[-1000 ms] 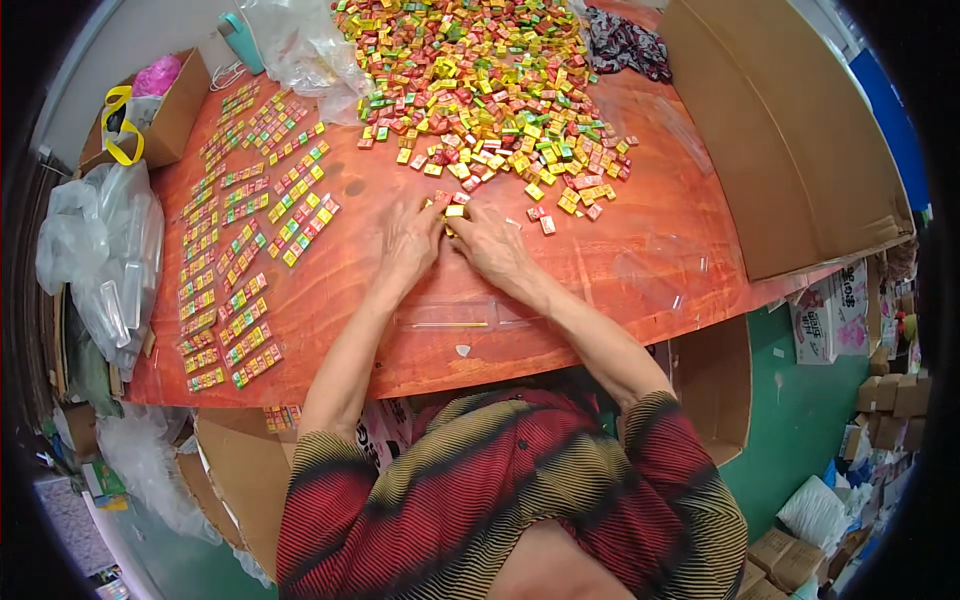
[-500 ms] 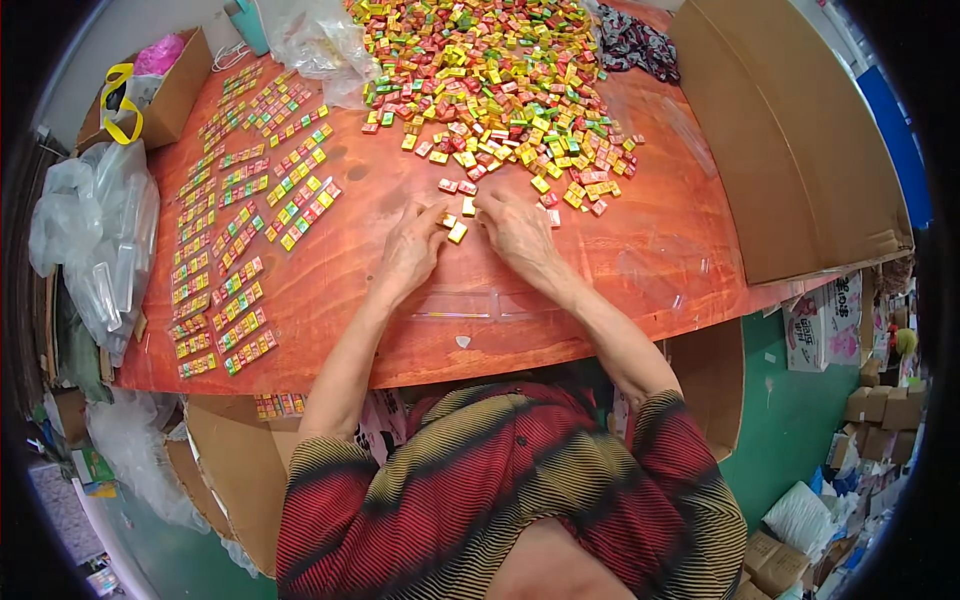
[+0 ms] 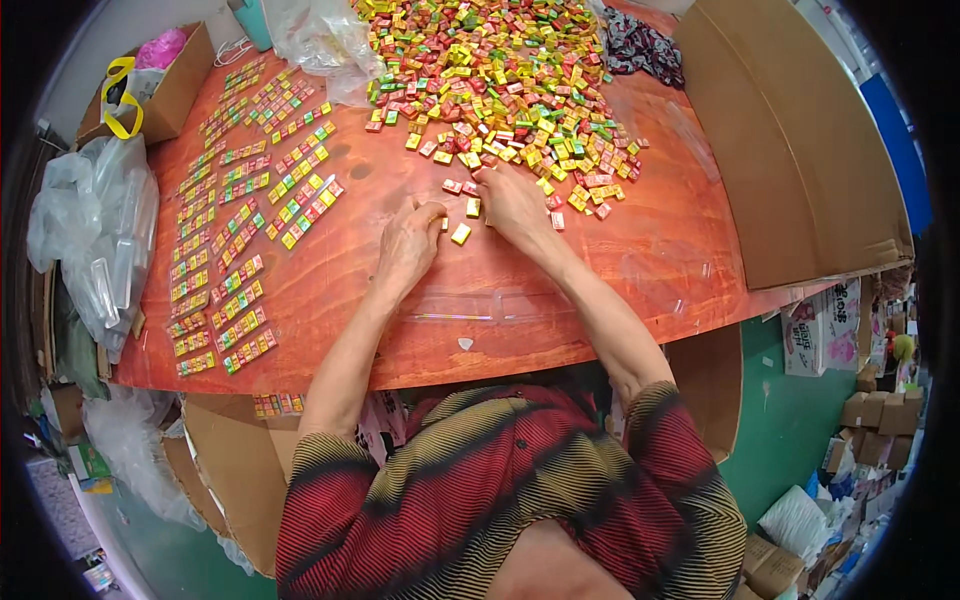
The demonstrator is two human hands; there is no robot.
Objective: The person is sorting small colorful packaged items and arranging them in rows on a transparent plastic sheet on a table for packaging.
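Note:
My left hand (image 3: 408,243) is closed, with a small yellow box (image 3: 444,224) partly showing at its fingertips. Beyond it, the fingers of my right hand (image 3: 517,208) pinch a small red box (image 3: 483,174), mostly covered by the fingers. Between the hands lie two loose boxes, a yellow one (image 3: 473,207) and a paler yellow one (image 3: 461,234). Two red boxes (image 3: 461,187) sit side by side just left of my right fingertips. A big heap of red, yellow, green and orange boxes (image 3: 490,75) spreads over the far part of the table.
Short rows of joined boxes (image 3: 237,287) cover the left of the red wood-patterned table (image 3: 560,330). A tall cardboard box (image 3: 790,140) stands at the right edge. Clear plastic bags (image 3: 100,230) hang at the left; dark patterned cloth (image 3: 643,48) lies by the heap.
My right hand has moved away from me, from the loose yellow box to a red one nearer the heap. My left hand has shifted slightly left, away from the paler yellow box.

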